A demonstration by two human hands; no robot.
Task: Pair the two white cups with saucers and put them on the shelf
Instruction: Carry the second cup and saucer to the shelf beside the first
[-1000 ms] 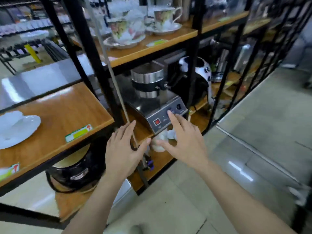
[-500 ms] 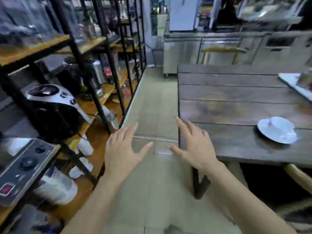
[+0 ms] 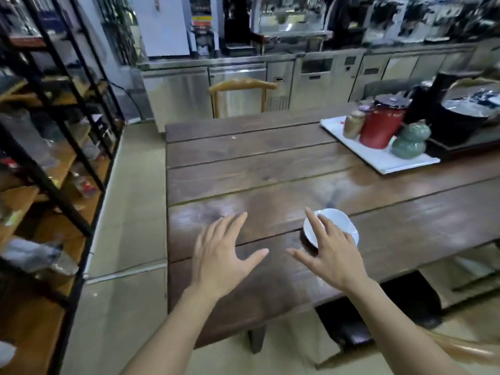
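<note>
White saucer (image 3: 335, 226) sits on the dark wooden counter (image 3: 270, 163), partly under the right hand (image 3: 331, 257). Both it and the left hand (image 3: 220, 257) hover spread-fingered, each grip empty.

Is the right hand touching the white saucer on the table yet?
Cannot tell. In the head view the right hand, fingers spread, overlaps the white saucer on the table, hiding any contact or gap.

No legible text anywhere: panel on the dispenser (image 3: 200, 21) too blurred to read, and labels on the fridge doors (image 3: 278, 79) likewise.
</note>
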